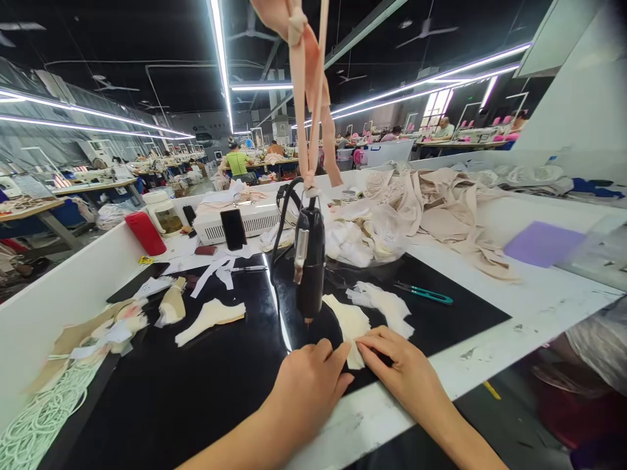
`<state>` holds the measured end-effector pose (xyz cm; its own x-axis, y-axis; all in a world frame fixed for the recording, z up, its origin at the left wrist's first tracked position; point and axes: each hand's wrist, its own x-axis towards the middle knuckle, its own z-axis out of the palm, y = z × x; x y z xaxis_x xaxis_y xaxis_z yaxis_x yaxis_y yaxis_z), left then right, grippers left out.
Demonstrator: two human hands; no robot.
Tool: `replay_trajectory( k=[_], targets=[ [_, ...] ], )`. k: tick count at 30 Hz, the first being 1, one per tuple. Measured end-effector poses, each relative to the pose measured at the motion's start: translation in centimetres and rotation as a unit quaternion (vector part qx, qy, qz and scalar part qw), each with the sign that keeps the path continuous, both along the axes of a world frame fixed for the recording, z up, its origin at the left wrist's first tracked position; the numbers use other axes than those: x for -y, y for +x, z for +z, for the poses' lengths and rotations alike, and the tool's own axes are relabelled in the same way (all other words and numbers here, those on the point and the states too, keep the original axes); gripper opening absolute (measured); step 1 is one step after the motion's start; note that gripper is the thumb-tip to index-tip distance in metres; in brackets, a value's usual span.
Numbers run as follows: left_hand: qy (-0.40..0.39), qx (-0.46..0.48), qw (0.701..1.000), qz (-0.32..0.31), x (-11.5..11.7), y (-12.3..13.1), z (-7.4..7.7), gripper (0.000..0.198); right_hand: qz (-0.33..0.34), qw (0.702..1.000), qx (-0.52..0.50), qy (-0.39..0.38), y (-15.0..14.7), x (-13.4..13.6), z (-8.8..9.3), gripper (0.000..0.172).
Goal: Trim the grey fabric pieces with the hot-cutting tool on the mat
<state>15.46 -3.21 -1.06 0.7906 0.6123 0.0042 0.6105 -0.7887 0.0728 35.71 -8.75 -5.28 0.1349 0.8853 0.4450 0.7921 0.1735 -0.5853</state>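
A cream fabric piece (347,318) lies on the black mat (220,391), its lower end between my two hands. My left hand (311,385) is curled, with the index finger and thumb at the left edge of this piece. From the right, my right hand (404,365) pinches its edge with thumb and fingertips. Just beyond, a second cream piece with ragged white backing (386,305) rests flat. A black handheld tool (310,267) hangs tip down above the mat, tied to peach fabric strips (313,98). Neither hand touches the tool.
More cream pieces (210,318) lie left, near a bundle of pale green cord (53,411). Teal thread snips (425,292) rest at the right. Behind stand a phone (234,230), a white vented box (259,222), and heaped beige fabric (441,202). People sit at distant tables.
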Motion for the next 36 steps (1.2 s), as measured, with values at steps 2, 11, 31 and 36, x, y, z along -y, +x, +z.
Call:
replay_trajectory(
  k=[2,11,31,36],
  targets=[
    [0.005,-0.012,1.0,-0.004,0.0,0.2,0.1,0.047,-0.002,1.0,-0.004,0.002,0.0,0.0,0.0,0.031],
    [0.03,0.066,0.997,-0.023,0.0,-0.2,-1.3,0.055,-0.006,1.0,0.01,0.012,0.0,0.1,0.1,0.032],
    [0.009,0.074,0.997,-0.022,0.0,0.1,-1.4,0.048,0.001,1.0,0.003,0.029,0.1,0.3,-0.2,0.037],
    [0.005,0.062,0.998,-0.026,0.1,0.2,-1.2,0.046,-0.003,0.999,-0.028,0.027,0.3,0.1,-0.8,0.031]
  ],
)
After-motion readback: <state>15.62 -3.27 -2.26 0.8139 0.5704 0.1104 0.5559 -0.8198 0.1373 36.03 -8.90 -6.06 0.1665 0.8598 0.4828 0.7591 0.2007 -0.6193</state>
